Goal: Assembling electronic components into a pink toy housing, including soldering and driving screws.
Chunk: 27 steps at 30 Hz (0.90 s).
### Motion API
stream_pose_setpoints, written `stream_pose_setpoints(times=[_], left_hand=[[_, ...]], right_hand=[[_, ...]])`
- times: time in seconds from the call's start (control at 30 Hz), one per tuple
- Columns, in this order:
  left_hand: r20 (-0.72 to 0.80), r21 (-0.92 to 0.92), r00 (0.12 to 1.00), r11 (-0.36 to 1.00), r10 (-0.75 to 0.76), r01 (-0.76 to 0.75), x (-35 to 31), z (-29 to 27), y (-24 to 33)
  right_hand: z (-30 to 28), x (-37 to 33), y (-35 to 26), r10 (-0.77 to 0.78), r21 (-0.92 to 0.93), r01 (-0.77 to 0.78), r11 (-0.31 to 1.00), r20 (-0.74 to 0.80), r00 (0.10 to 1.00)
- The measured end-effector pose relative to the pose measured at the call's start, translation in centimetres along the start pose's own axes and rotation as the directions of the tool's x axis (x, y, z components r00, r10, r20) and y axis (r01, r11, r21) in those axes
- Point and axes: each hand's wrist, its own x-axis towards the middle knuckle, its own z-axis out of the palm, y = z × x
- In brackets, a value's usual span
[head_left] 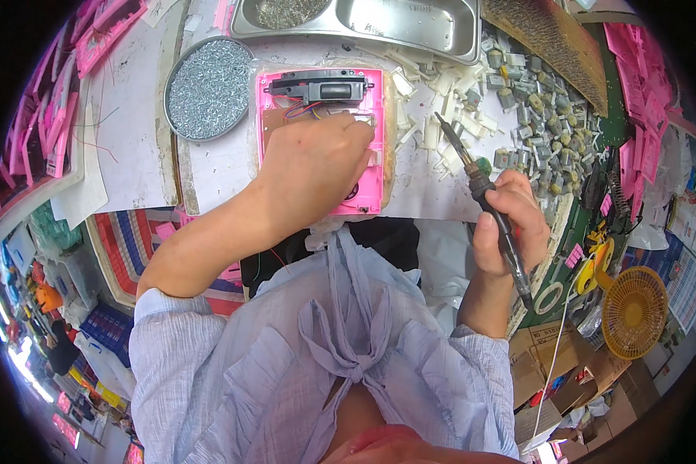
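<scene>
**Right hand on the soldering iron, left hand down in a pink casing**

I have the soldering iron just past the right edge of the casing, in the right hand, whose grip is closed around its smooth black handle. It is a slim, tapering rod with a bare metal shaft; its long axis runs diagonally, the dark tip aimed far and left, the butt near and right.

The casing is a shallow, glossy plastic box lying open on the surface, its long axis running from near to far. A matte black oblong module sits across its far end, with thin coloured wires beside it. My left hand bends over the middle, fingertips hidden, so I can't tell whether that grip is clamped on anything.

Left of the casing I see a round metal dish heaped with small shiny screws. To the right lie angular white plastic pieces and blocky grey metal parts; a smooth steel tray stands beyond.
</scene>
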Motion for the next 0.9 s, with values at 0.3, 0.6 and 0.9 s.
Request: stream_pose_setpoints(times=[0.3,0.6,0.9], left_hand=[[-0.003,-0.511,0.997,0.857,-0.078,0.066,-0.6,-1.1,-1.8],[0.179,-0.635,0.949,0.706,-0.261,0.314,-1.1,-1.6,-2.5],[0.130,-0.654,0.971,0.718,-0.202,0.237,-1.2,-1.3,-2.7]], right_hand=[[3.7,0.4,-0.5,0.199,0.056,-0.205,0.977,0.102,0.975],[10.4,2.5,-0.1,0.128,0.088,-0.137,0.987,0.102,0.987],[10.7,1.5,-0.7,0.181,0.090,-0.190,0.978,0.094,0.979]])
